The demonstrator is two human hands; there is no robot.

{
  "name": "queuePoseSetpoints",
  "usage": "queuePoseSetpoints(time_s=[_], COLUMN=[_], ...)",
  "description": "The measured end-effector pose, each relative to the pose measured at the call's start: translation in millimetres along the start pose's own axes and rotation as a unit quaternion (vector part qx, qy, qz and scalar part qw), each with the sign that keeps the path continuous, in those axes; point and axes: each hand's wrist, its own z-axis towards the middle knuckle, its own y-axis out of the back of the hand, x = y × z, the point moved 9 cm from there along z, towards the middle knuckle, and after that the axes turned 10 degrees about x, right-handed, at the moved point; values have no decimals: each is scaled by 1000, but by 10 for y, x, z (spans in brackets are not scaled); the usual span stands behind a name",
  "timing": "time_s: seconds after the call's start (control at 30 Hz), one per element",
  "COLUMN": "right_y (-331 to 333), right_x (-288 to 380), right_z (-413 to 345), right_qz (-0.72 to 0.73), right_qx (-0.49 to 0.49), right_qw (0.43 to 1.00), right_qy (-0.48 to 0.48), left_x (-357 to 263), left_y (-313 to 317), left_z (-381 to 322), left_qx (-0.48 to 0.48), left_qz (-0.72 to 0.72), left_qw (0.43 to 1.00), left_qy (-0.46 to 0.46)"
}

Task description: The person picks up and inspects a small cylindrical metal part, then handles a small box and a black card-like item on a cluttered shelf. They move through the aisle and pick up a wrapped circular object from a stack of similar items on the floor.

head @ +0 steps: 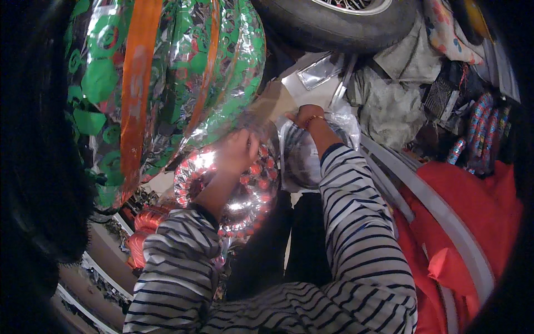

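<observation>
My left hand (240,152) is blurred over the upper part of a shiny ring-shaped bundle in clear wrap with red beads or spots (254,200); whether its fingers hold anything cannot be told. To its right, my right hand (308,117) rests at the top edge of a clear plastic bag (298,163) with dark coiled material inside. The fingers of that hand are partly hidden, so its grip is unclear. Crumpled clear plastic (348,125) lies beside the wrist. Beyond the hand, a clear plastic packet (320,71) lies on a pale surface.
A large clear-and-green wrapped bundle with orange straps (175,75) stands at the left. A tyre on a spoked wheel (350,27) is at the top. Grey cloth (388,108) and red fabric with grey stripes (463,200) are at the right; red twine bundles (144,225) lie lower left.
</observation>
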Motion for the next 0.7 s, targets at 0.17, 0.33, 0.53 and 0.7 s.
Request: queuePoseSetpoints(time_s=[0.17,0.33,0.53,0.7], right_y=[-11,-38,-105,-12], right_x=[27,17,71,121], right_z=[-27,-139,-242,-277], right_qz=[0,12,17,-11], right_qx=[75,68,79,57], right_qw=[995,996,996,998], right_qy=[-58,-54,-49,-8], left_x=[9,-34,-16,35], left_y=[29,79,70,-67], left_z=[-23,-13,29,-2], left_qx=[-36,-51,-24,51], left_qz=[-33,-11,-33,-23], left_qw=[999,998,999,998], left_qy=[-13,-20,-11,17])
